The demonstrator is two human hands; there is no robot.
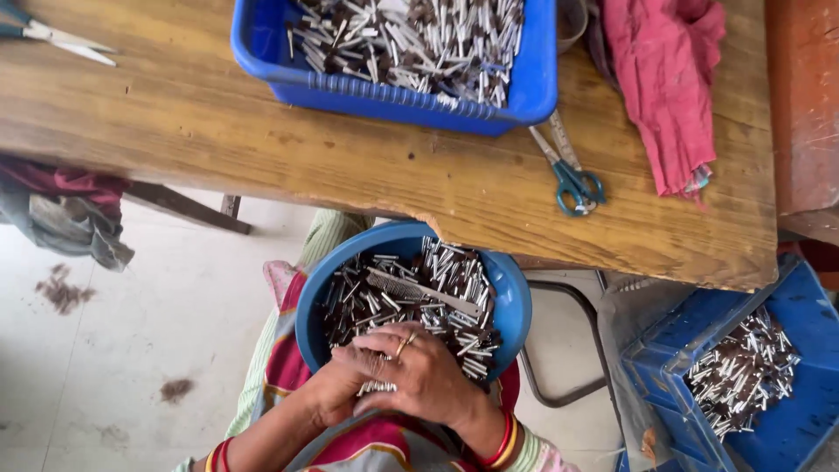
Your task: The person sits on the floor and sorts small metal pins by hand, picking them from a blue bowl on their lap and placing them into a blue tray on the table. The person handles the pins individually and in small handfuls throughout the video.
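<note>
A round blue bowl (pixel 516 301) rests on my lap, filled with several short silver-and-brown metal pieces (pixel 411 297) and a small metal comb (pixel 419 288). Both hands meet at the bowl's near rim. My right hand (pixel 428 376), with a ring on one finger and red and yellow bangles at the wrist, lies over my left hand (pixel 336 389). Together they clasp a small bunch of the metal pieces (pixel 376 386), whose ends show between the fingers.
A wooden table (pixel 350 166) lies ahead with a blue tray of the same pieces (pixel 393 87), teal-handled scissors (pixel 572 179), a pink cloth (pixel 664 79) and another pair of scissors (pixel 52 35). A blue crate with more pieces (pixel 743 376) sits at the right.
</note>
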